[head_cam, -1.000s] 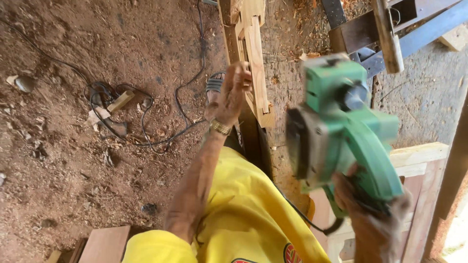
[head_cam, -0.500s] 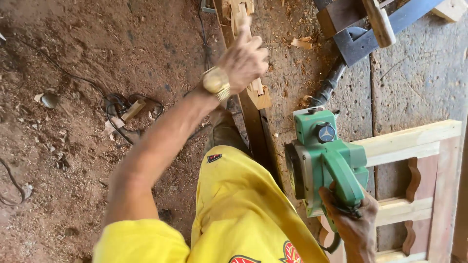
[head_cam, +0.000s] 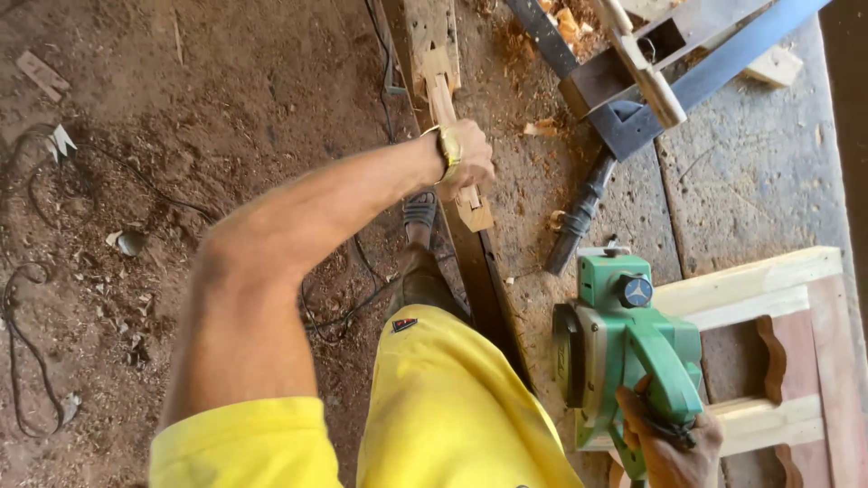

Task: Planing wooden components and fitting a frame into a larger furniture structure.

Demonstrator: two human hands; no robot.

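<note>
Off to the far side of the left hand (head_cam: pixel 470 163), dark cables (head_cam: pixel 27 361) are lying looped over the dirt floor (head_cam: pixel 181 108) among wood scraps. The left hand is reaching out at full arm's length and closing over a pale wooden strip (head_cam: pixel 445 99), which is running out beyond the fingers and ending just beneath them; how tightly the fingers are wrapping it is hidden by the back of the hand. Under that strip a dark plank (head_cam: pixel 484 280) is sloping back toward the yellow shorts (head_cam: pixel 452 407). Beyond, a metal clamp (head_cam: pixel 633 81) is crossing the boards. The right hand (head_cam: pixel 669 443) is gripping the handle of a green electric planer (head_cam: pixel 624 343), fingers fully curled round it, the wrist being cut off by the frame edge. Directly beside that grip a pale wooden frame (head_cam: pixel 759 280) is lying flat.
</note>
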